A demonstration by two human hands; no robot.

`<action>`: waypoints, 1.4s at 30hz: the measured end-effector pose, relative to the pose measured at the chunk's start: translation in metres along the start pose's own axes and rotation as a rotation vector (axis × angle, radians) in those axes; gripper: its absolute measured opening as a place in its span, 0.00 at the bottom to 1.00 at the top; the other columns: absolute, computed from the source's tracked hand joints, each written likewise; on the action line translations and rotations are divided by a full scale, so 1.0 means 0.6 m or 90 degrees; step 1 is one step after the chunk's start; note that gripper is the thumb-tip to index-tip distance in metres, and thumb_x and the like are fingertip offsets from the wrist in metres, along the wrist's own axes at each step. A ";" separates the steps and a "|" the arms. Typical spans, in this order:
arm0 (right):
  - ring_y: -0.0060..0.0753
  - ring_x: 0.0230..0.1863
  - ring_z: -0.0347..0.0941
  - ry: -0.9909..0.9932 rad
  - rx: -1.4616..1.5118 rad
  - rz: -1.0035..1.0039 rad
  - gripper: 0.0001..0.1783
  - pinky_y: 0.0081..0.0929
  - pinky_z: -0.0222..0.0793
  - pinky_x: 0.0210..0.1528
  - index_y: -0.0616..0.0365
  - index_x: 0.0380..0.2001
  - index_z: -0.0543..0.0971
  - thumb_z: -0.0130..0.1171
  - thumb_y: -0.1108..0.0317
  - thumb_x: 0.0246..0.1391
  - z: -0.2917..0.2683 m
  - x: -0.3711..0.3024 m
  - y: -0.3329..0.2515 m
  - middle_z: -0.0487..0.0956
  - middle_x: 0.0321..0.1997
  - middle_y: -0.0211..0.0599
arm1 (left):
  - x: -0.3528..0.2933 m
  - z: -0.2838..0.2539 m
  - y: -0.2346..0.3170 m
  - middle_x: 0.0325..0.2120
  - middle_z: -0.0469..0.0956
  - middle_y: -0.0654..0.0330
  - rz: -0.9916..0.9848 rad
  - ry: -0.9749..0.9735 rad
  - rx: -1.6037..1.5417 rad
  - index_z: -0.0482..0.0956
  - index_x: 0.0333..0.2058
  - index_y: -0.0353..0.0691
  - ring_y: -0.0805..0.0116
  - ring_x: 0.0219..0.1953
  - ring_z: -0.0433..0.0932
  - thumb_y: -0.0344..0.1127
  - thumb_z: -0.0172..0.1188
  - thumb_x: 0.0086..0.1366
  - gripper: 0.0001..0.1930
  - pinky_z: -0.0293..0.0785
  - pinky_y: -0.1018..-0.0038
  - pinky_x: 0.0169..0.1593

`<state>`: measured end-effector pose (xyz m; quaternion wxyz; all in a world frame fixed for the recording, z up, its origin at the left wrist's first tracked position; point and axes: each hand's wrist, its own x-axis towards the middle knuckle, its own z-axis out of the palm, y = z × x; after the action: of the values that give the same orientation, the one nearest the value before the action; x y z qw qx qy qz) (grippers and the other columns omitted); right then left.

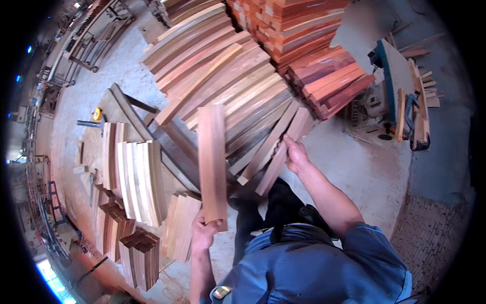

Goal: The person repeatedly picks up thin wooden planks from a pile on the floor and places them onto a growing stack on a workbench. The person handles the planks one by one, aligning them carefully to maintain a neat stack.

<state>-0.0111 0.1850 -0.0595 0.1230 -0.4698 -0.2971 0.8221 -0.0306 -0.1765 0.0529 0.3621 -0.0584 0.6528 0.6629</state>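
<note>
My left hand (204, 234) is closed on the near end of a flat reddish-brown wooden board (212, 162), thumb on its top face. The board points away from me, its far end above the stacked wood. My right hand (296, 154) grips the edge of a narrower brown wooden slat (274, 165), which slants at the right end of the big stack. Beside that slat leans another slat (259, 153). Ahead lies the wide stack of wooden strips (243, 83), one loose strip (202, 81) lying across it.
Bundles of pale strips (139, 182) and brown strips (140, 258) stand on my left. A yellow tape measure (97, 113) lies beyond them. Red-brown blocks (329, 76) are stacked ahead right. A machine with a teal-edged top (392, 76) stands far right.
</note>
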 end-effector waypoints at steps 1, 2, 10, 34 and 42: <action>0.37 0.37 0.78 0.012 0.005 -0.002 0.17 0.46 0.80 0.41 0.60 0.46 0.73 0.55 0.58 0.65 -0.002 0.002 0.001 0.79 0.39 0.38 | -0.003 -0.004 0.001 0.33 0.78 0.66 0.013 -0.001 -0.003 0.77 0.42 0.36 0.78 0.33 0.74 0.30 0.63 0.51 0.17 0.70 0.79 0.37; 0.37 0.39 0.78 0.020 0.011 0.000 0.18 0.44 0.80 0.43 0.62 0.49 0.72 0.55 0.58 0.65 0.002 0.000 -0.002 0.79 0.42 0.40 | -0.007 -0.008 0.003 0.33 0.78 0.66 0.027 0.003 -0.003 0.77 0.41 0.35 0.78 0.33 0.74 0.29 0.62 0.51 0.17 0.70 0.79 0.37; 0.40 0.48 0.77 0.060 -0.075 -0.009 0.27 0.44 0.79 0.48 0.68 0.58 0.65 0.52 0.57 0.67 0.006 0.011 -0.038 0.76 0.52 0.44 | -0.032 -0.010 0.011 0.33 0.78 0.63 0.029 0.063 0.062 0.76 0.41 0.33 0.78 0.33 0.74 0.26 0.62 0.50 0.16 0.71 0.78 0.37; 0.25 0.29 0.75 -0.034 -0.389 -0.075 0.15 0.27 0.77 0.32 0.57 0.41 0.73 0.53 0.55 0.65 -0.036 -0.040 -0.055 0.77 0.34 0.34 | 0.041 0.069 0.033 0.36 0.80 0.63 -0.053 -0.052 0.059 0.77 0.43 0.35 0.76 0.37 0.77 0.25 0.61 0.51 0.17 0.72 0.77 0.43; 0.30 0.49 0.75 -0.273 -0.071 -0.067 0.23 0.35 0.72 0.53 0.57 0.58 0.68 0.54 0.59 0.65 0.035 -0.156 0.038 0.78 0.49 0.36 | 0.084 0.124 0.013 0.33 0.79 0.65 -0.075 -0.184 0.113 0.77 0.43 0.35 0.77 0.36 0.76 0.32 0.68 0.57 0.16 0.73 0.78 0.40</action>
<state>0.0224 0.1142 0.0005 0.0734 -0.2746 -0.3856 0.8778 -0.0425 -0.0878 0.0421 0.4938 0.0315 0.6452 0.5822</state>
